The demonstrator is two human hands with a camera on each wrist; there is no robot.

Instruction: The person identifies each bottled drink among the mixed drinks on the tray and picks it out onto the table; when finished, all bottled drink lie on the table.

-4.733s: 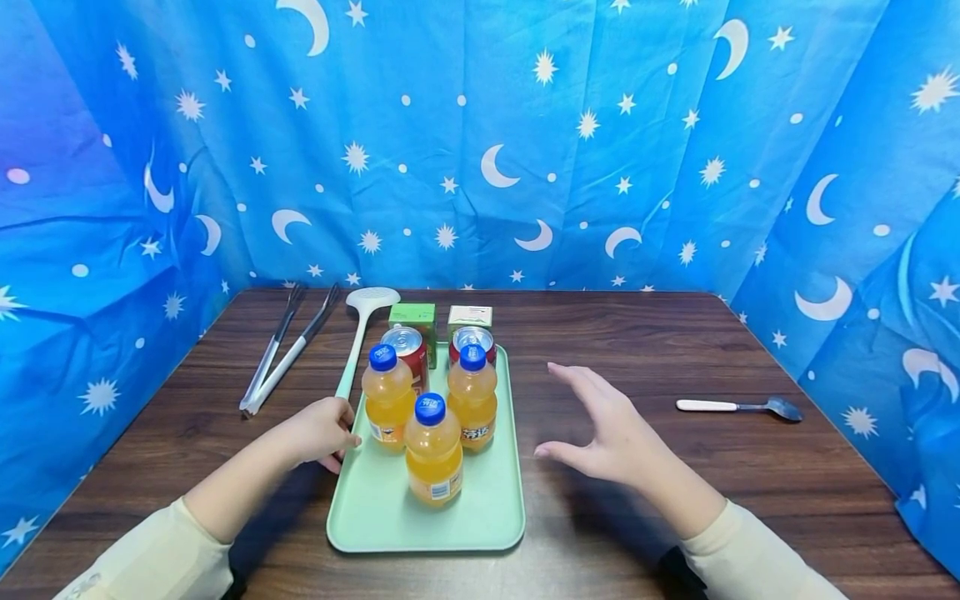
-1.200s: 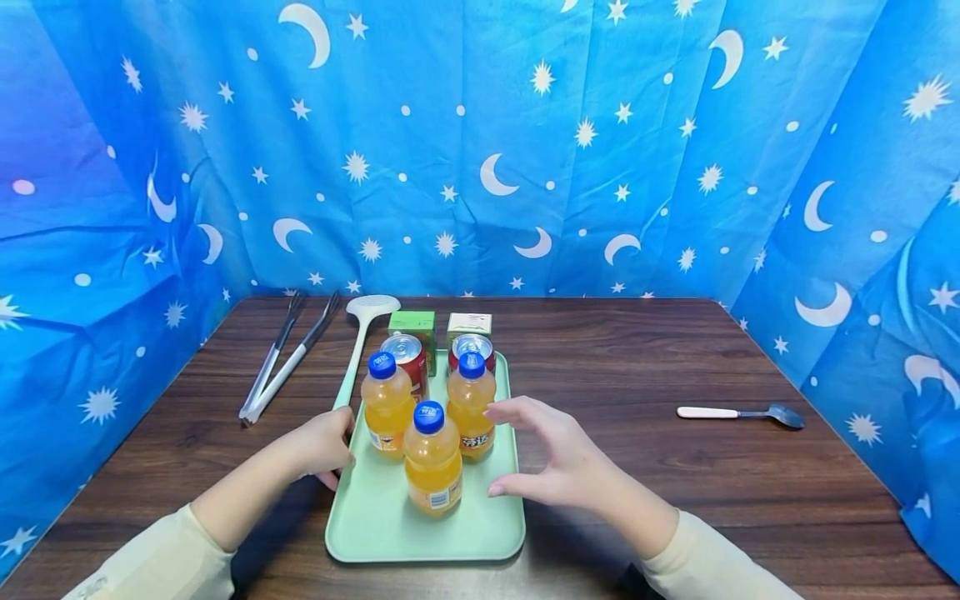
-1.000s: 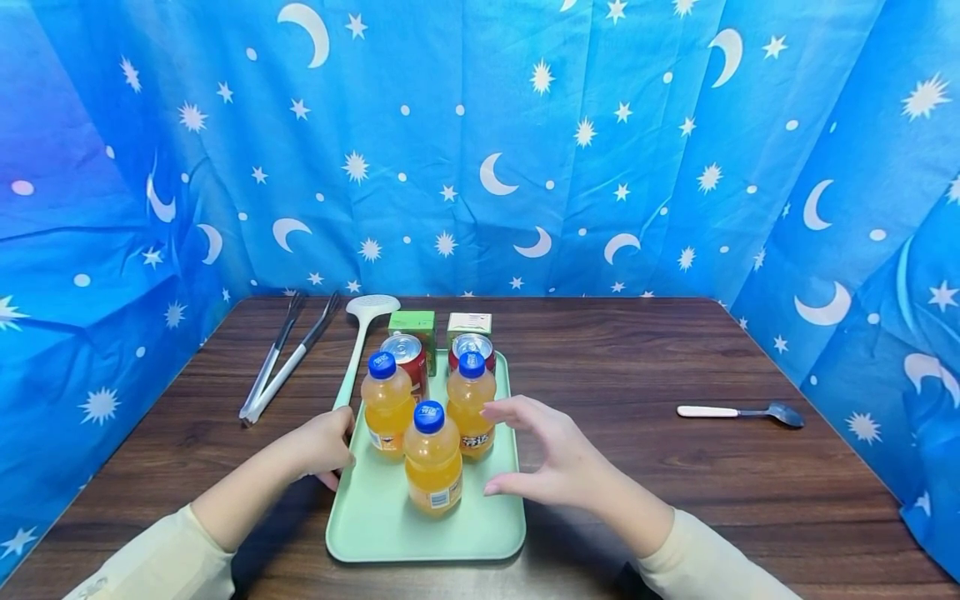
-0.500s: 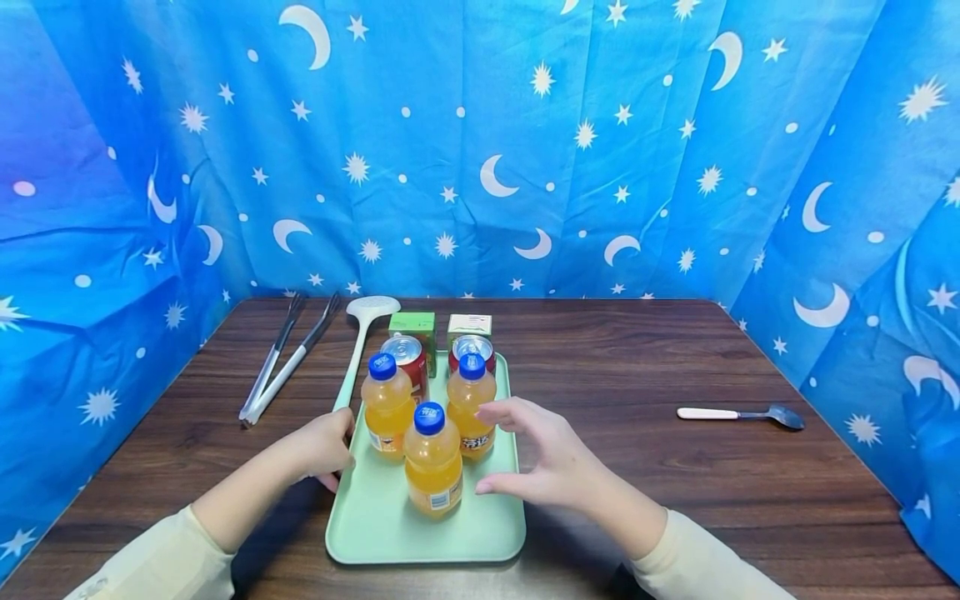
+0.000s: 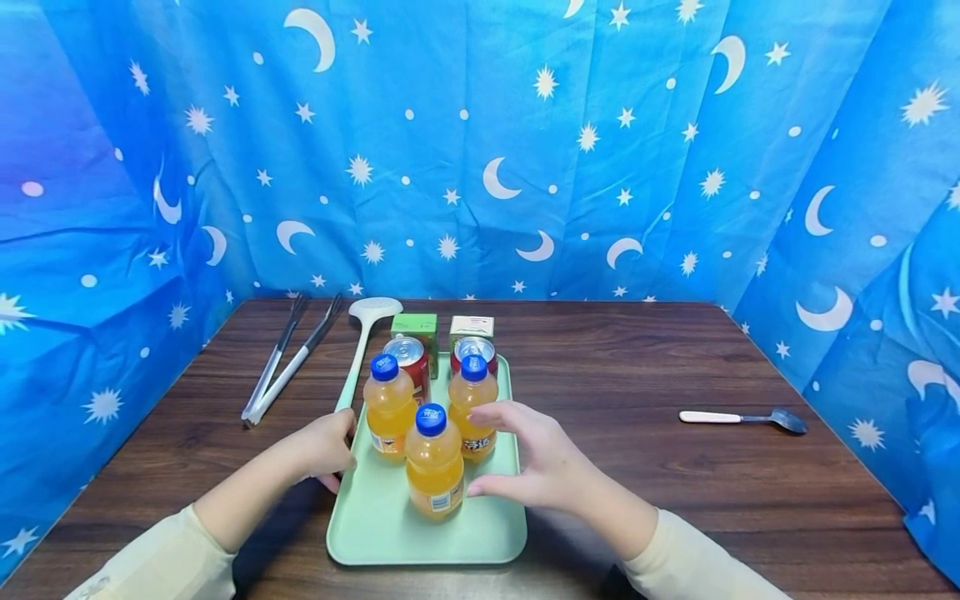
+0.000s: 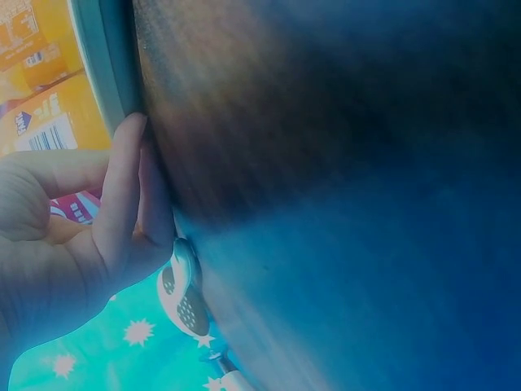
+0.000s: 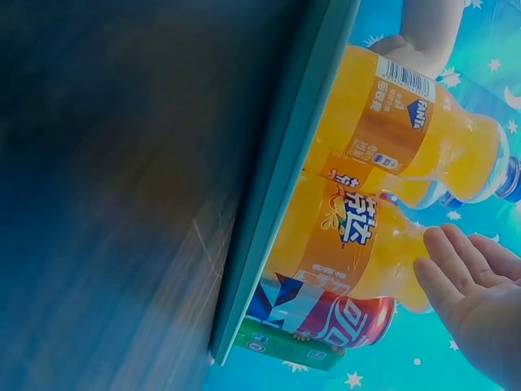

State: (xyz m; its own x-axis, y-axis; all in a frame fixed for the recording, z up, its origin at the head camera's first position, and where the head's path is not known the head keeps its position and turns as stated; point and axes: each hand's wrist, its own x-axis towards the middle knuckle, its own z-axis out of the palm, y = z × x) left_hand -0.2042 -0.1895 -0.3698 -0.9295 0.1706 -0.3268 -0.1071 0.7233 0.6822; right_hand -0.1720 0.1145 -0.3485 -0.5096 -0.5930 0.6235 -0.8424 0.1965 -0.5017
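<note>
A pale green tray (image 5: pixel 420 546) carries three orange Fanta bottles with blue caps: a front one (image 5: pixel 432 462), a left one (image 5: pixel 388 408) and a right one (image 5: pixel 472 398). Behind them stand two red soda cans, left (image 5: pixel 408 352) and right (image 5: pixel 474 347). A green box (image 5: pixel 415 323) and a white-topped box (image 5: pixel 472 323) stand at the far end. My left hand (image 5: pixel 318 446) grips the tray's left rim, thumb and fingers on either side. My right hand (image 5: pixel 536 458) reaches over the right rim, thumb and fingers spread, close to the front and right bottles. Contact cannot be told.
On the dark wood table (image 5: pixel 600 375), a pale slotted skimmer (image 5: pixel 375 309) lies along the tray's left side. Metal tongs (image 5: pixel 288 367) rest farther left. A white-handled spoon (image 5: pixel 711 417) lies far right. A blue star-patterned curtain (image 5: pixel 480 150) closes off the back and sides.
My right hand has moved left from the table beside the tray, over the rim, and nearer the bottles. My left hand stays on the rim. Tray and bottles stand in place.
</note>
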